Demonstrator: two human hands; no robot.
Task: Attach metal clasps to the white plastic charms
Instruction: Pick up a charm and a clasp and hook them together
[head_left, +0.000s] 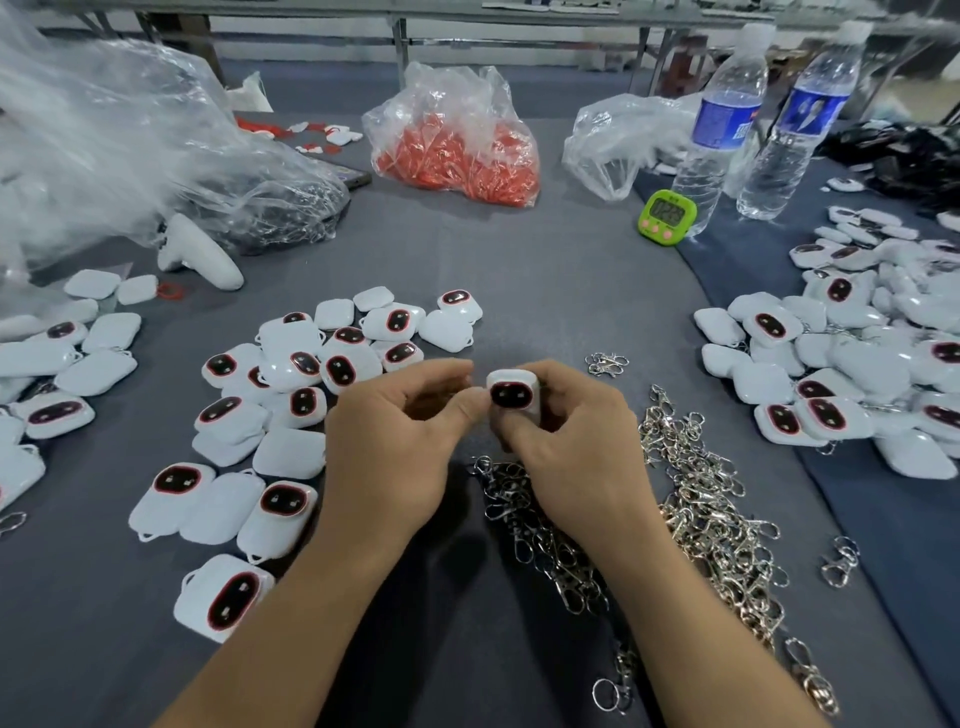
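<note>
Worktop (571, 291) bears the clasp heap (701, 499). Over that heap's left end, right grip (571, 441) pinches one charm (511, 396); left grip (405, 431) pinches its left edge. Any held clasp is hidden. Advise: steady charm, hook squarely.

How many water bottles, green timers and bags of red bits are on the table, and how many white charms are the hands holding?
Water bottles: 2
Green timer: 1
Bag of red pieces: 1
Held white charm: 1
Total: 5
</note>
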